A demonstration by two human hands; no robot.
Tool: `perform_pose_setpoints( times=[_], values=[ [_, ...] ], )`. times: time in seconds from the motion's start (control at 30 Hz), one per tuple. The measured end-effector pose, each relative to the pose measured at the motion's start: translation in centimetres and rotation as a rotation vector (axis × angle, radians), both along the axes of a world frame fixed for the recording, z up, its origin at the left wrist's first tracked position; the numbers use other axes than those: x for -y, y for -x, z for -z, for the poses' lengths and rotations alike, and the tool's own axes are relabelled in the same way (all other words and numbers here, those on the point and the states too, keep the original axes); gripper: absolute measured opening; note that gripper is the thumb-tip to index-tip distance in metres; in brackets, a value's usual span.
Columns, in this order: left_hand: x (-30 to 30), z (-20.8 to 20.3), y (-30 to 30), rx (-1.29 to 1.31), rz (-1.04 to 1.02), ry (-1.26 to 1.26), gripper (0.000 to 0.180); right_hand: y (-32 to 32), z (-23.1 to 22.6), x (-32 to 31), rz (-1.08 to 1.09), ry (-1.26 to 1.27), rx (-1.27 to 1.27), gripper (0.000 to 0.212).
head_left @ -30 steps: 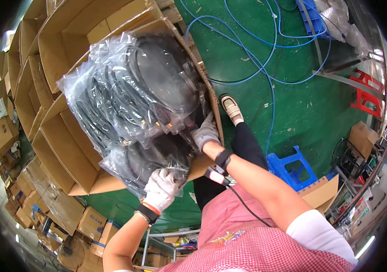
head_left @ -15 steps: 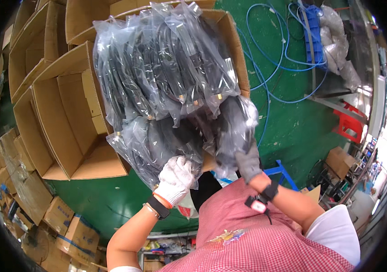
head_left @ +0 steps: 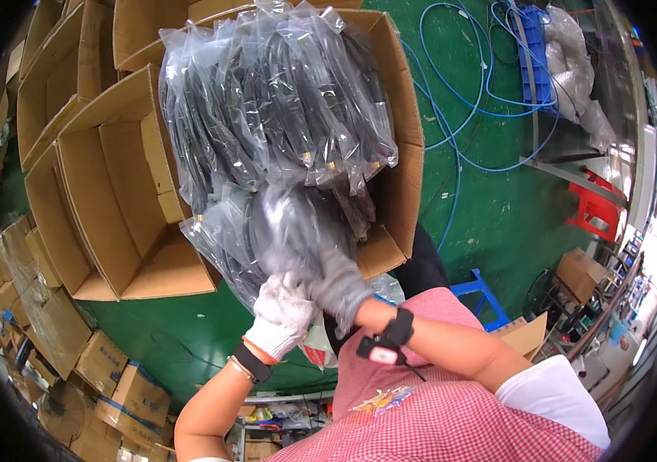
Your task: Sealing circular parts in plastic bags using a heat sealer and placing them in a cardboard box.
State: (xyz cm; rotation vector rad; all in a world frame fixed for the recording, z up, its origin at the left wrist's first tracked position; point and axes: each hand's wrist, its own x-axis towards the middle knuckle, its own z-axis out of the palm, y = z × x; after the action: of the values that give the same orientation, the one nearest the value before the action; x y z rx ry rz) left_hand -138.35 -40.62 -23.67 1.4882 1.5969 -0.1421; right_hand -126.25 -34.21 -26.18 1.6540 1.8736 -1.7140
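A cardboard box is packed with black coiled cables in clear plastic bags, standing in a tight row. At its near side, my left hand, in a white knitted glove, is closed on the lower end of the leaning bagged cables. My right hand, in a grey glove and smeared by motion, holds another bagged cable and lays it against those by my left hand. The two hands nearly touch. My right fingertips are partly hidden by blur.
Open cardboard boxes stand left of the packed one. Blue hose loops over the green floor at right, near a blue crate and a red stool. Closed cartons are stacked at lower left.
My right hand has carried the bagged cable leftward from the box's right side to the bags by my left hand. The box's near right corner now shows. My left hand has shifted slightly left.
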Motion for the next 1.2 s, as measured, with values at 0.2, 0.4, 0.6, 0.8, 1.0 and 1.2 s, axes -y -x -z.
perform_pose_setpoints(
  times=[0.2,0.4,0.6,0.8,1.0,1.2],
  values=[
    [-2.2,-1.0,-0.7,0.049,0.255,-0.423,0.021,1.6,5.1,-2.8,0.070,0.152,0.022,0.067],
    [-5.1,-1.9,-3.4,0.094,-0.224,-0.738,0.027,-5.3,7.9,4.0,-0.142,-0.015,-0.115,0.070],
    [-3.7,3.7,-3.1,-0.048,0.210,-0.152,0.018,-4.7,12.3,8.5,-0.195,0.289,0.010,0.067],
    [-5.9,3.5,-4.0,-0.130,0.281,-0.284,0.018,-7.2,11.8,1.4,-0.380,0.385,-0.167,0.053],
    [-13.8,3.9,-9.8,0.076,-0.171,-0.219,0.030,-15.3,6.3,-5.1,0.263,0.466,-0.244,0.045],
    [-23.4,7.2,-8.9,-0.102,-0.193,-0.015,0.048,-27.5,5.3,-8.1,0.519,0.237,-0.178,0.032]
  ],
)
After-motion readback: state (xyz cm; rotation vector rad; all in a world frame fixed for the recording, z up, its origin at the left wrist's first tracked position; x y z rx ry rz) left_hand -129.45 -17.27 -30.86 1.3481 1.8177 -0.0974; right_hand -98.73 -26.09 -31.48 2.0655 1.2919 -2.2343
